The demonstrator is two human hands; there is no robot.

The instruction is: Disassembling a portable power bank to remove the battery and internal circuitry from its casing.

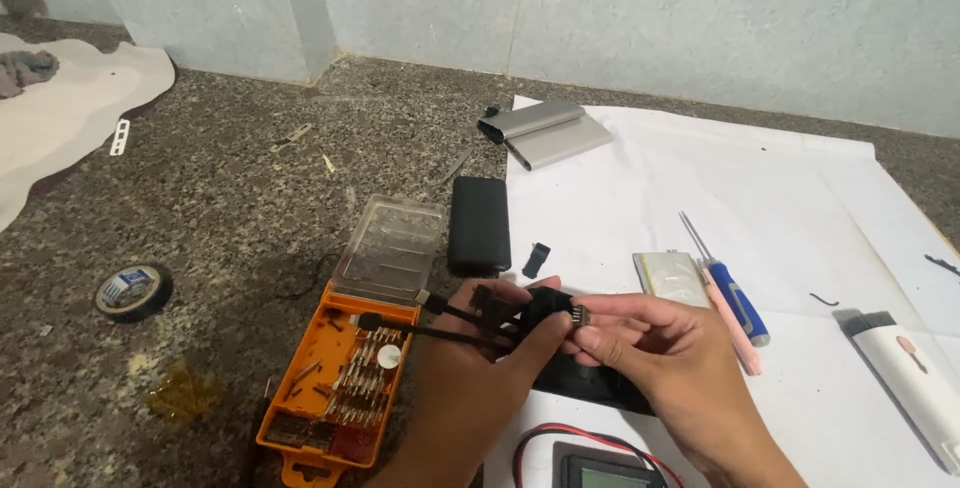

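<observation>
Holding a small black part [548, 310] with short black leads between them, the left hand [470, 368] and right hand [650, 348] are both pinched shut on it just above the white sheet [800, 208], over a meter [600, 470] with red and black wires. Judging by the orange bit case [335, 388] standing open beside them, work seems mid-way. Farther off, a blue screwdriver [730, 288], black power bank [479, 223] and opened grey shell [545, 133] lie apart, not reassembled.

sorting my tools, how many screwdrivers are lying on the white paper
2, side by side right of the hands: a blue-handled screwdriver and a pink-handled one touching it. Others may be hidden.
</observation>
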